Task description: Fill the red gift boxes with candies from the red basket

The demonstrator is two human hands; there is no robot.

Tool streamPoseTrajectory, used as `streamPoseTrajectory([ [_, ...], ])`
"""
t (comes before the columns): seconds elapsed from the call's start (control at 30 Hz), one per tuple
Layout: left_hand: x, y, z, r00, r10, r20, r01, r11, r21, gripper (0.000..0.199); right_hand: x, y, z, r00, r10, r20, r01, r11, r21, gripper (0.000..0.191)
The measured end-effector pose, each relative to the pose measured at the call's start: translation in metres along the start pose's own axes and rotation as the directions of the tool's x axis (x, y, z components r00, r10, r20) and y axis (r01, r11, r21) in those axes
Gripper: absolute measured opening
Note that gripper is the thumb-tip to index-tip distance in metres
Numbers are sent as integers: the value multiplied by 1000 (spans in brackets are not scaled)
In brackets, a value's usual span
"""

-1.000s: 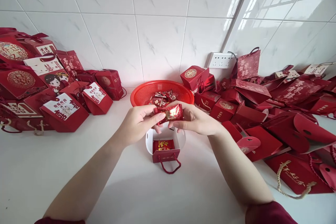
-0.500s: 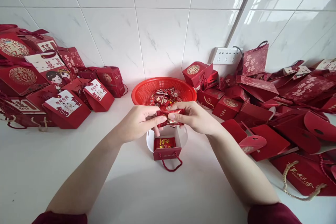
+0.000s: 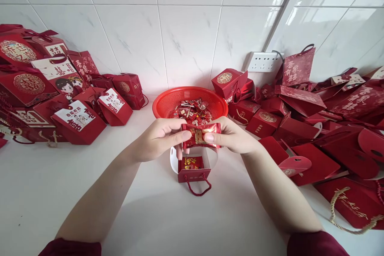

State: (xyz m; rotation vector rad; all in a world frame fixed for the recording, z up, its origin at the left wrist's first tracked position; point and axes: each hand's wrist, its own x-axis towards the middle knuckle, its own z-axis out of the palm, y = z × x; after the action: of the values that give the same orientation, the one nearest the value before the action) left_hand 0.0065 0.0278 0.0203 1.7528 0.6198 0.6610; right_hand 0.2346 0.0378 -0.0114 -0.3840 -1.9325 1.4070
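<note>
Wall: White marbled tiles (image 3: 189,40) are seen behind the work, with a white power socket (image 3: 264,62) fixed toward the right.
Counter: A pale, smooth counter (image 3: 192,224) is crowded at both sides with red gift boxes.
Left stack: Decorated boxes (image 3: 78,128) are piled up here; those in front look closed.
Right heap: Looser boxes (image 3: 267,128) are jumbled together, some with flaps left open.
Basket: A red plastic basket (image 3: 163,104) is placed near the wall, with many small wrapped sweets (image 3: 195,108) inside.
Open box: A small red box (image 3: 193,177), white within, is set in front of the basket, its cord handle (image 3: 199,194) draped on the counter. One red packet (image 3: 190,163) is seen inside.
Held packet: A shiny red-and-gold pouch (image 3: 197,136) is held above the rear of the box.
Hands: The pouch's left end is pinched by the left hand (image 3: 157,140), its right end by the right hand (image 3: 234,138).
Progress: The box is judged partly filled: one packet is in, the pouch is not, and the top is unclosed. Whether more is hidden underneath cannot be told.
</note>
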Motion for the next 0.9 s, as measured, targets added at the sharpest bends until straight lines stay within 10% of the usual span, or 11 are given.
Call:
streamPoseTrajectory([
  [0.4,10,-37,4,970,64,233,40,909,-415,31,11,31,23,983,-129,128,54,882,469,43],
  [0.9,6,-29,-2,969,88,231,-22,962,-273,30,7,18,30,988,-119,102,79,940,333,35],
])
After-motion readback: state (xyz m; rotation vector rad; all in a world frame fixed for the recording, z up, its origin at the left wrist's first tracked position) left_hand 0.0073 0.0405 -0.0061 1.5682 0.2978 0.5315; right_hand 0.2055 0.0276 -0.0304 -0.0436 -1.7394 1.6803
